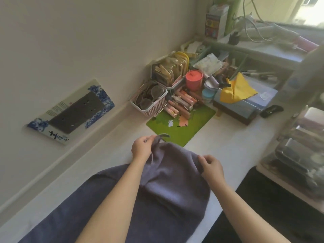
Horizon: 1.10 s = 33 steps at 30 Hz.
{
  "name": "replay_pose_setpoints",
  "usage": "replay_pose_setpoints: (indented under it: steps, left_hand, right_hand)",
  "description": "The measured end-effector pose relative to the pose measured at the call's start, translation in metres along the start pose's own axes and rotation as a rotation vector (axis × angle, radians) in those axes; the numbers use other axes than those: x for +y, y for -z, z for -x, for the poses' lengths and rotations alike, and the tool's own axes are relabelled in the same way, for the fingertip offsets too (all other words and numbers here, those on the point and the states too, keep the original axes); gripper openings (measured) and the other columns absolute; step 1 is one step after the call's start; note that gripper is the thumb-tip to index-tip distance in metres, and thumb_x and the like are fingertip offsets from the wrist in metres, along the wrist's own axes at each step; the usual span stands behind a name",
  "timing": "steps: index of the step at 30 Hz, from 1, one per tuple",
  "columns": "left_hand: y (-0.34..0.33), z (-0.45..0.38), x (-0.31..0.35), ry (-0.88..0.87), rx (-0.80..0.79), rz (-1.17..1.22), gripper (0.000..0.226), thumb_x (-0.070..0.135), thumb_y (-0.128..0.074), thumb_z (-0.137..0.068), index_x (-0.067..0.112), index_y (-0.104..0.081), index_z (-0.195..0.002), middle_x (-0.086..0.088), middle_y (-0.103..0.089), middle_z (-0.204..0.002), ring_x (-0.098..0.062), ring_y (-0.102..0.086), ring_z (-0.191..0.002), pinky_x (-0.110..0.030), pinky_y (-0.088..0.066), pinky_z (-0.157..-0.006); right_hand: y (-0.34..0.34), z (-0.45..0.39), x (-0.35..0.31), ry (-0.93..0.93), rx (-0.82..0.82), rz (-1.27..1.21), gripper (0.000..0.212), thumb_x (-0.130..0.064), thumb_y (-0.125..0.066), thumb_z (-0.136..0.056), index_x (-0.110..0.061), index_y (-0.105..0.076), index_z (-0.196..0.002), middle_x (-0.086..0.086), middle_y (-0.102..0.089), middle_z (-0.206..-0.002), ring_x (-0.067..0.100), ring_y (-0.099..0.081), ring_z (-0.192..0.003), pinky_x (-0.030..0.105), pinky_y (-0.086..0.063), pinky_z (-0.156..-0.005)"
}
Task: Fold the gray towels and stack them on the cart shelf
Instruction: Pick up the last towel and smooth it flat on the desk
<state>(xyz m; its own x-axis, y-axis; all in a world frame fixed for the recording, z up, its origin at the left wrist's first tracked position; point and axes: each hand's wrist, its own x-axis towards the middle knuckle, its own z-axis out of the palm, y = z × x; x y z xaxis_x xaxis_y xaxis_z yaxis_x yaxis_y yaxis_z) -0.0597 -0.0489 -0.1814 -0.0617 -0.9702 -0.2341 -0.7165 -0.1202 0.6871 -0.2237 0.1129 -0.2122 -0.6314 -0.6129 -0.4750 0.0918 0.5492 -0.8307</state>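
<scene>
A gray towel (168,181) lies along the white counter (233,146), its near part spread flat and its far end bunched and lifted. My left hand (142,148) pinches the towel's far left corner, where a small hanging loop sticks out. At the far right edge of the towel my right hand (213,166) pinches the cloth with curled fingers. Both forearms reach over the towel from the bottom of the view. A cart with shelves (301,155) stands at the right, blurred.
A green mat (182,125) lies just beyond the towel. Behind it crowd a pink basket (152,104), a coral cup (194,79), tubes, a yellow cloth (236,90) on a box and a black object (271,110). The wall at the left carries a decorated panel (73,111).
</scene>
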Motion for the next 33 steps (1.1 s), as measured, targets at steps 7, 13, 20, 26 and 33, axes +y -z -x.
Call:
replay_pose_setpoints:
  steps: [7, 13, 20, 26, 33]
  left_hand:
    - [0.049, 0.000, 0.056, -0.038, 0.122, 0.723, 0.019, 0.034, -0.048, -0.098, 0.026, -0.060, -0.086, 0.005, -0.064, -0.095, -0.010, -0.059, -0.097, -0.027, -0.043, -0.092]
    - [0.034, -0.001, 0.037, -0.013, -0.001, 0.570, 0.033, 0.034, -0.039, -0.101, 0.012, -0.061, -0.090, -0.006, -0.063, -0.090, -0.016, -0.059, -0.084, -0.027, -0.046, -0.081]
    - [0.004, 0.018, -0.003, -0.006, -0.259, -0.001, 0.043, 0.044, -0.039, -0.098, 0.013, -0.063, -0.083, -0.003, -0.058, -0.066, -0.023, -0.055, -0.065, -0.032, -0.045, -0.070]
    - [-0.032, 0.037, 0.019, -0.201, -0.260, -0.243, 0.033, 0.054, -0.060, -0.083, 0.024, -0.061, -0.096, 0.003, -0.053, -0.104, -0.017, -0.058, -0.096, -0.029, -0.045, -0.086]
    - [-0.065, 0.035, 0.004, -0.041, -0.205, -0.280, 0.042, 0.052, -0.072, -0.074, 0.021, -0.058, -0.100, -0.006, -0.053, -0.112, -0.025, -0.052, -0.106, -0.032, -0.042, -0.091]
  right_hand:
    - [0.065, 0.013, -0.045, 0.284, 0.189, -0.191, 0.020, -0.019, -0.048, -0.097, -0.015, -0.058, -0.081, 0.003, -0.058, -0.074, 0.016, -0.051, -0.072, 0.036, -0.042, -0.071]
    - [0.081, 0.022, -0.041, 0.474, -0.005, 0.108, 0.023, -0.017, -0.049, -0.096, -0.011, -0.055, -0.075, -0.003, -0.050, -0.064, 0.004, -0.044, -0.059, 0.020, -0.036, -0.060]
    - [0.057, 0.003, -0.008, 0.407, -0.060, 0.449, 0.018, -0.031, -0.051, -0.095, -0.023, -0.061, -0.082, -0.008, -0.063, -0.077, 0.014, -0.057, -0.072, 0.031, -0.044, -0.067]
    - [0.034, -0.044, -0.011, 0.403, 0.006, 0.382, 0.026, -0.024, -0.054, -0.094, -0.017, -0.061, -0.117, -0.001, -0.057, -0.123, 0.017, -0.059, -0.090, 0.029, -0.046, -0.080]
    - [0.032, -0.091, -0.021, 0.262, 0.048, 0.594, 0.042, -0.035, -0.049, -0.095, -0.023, -0.045, -0.135, 0.001, -0.044, -0.141, 0.027, -0.047, -0.123, 0.036, -0.042, -0.092]
